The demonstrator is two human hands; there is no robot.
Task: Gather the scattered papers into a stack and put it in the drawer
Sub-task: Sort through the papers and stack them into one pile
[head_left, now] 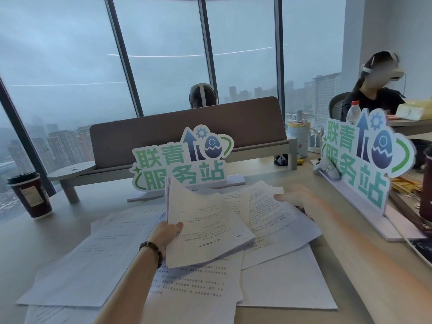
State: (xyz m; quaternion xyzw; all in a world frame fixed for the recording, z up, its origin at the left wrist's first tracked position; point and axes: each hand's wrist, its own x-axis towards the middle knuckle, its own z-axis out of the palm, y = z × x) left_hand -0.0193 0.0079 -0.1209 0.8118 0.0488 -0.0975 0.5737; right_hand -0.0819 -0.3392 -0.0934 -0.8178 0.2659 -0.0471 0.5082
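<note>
1. Leftmost, a cup (30, 197) stands on the desk (70, 220), well apart from the left hand (168, 232), on its outer side.
2. Loose sheets (98, 260) lie flat on the desk, below and to the outside of the left hand; more lie under its forearm.
3. Left hand: thumb on top, fingers underneath, pinching a partial stack (205, 228) by its near-left corner. The stack is lifted and tilted, its far edge curling upward.
4. Judgement: held by one corner only, the stack may fan out or slip; uneven edges would cause sheets to shed.
5. Sign (182, 160) stands just beyond the stack; a careless lift could knock it over.
6. Right hand (297, 196): fingers extended and fairly straight, touching the far edge of a sheet (273, 216) between the two hands; it grips nothing.
7. Judgement: dragging that sheet flat may crease it or push neighbours off the desk.
8. No drawer is visible.
</note>
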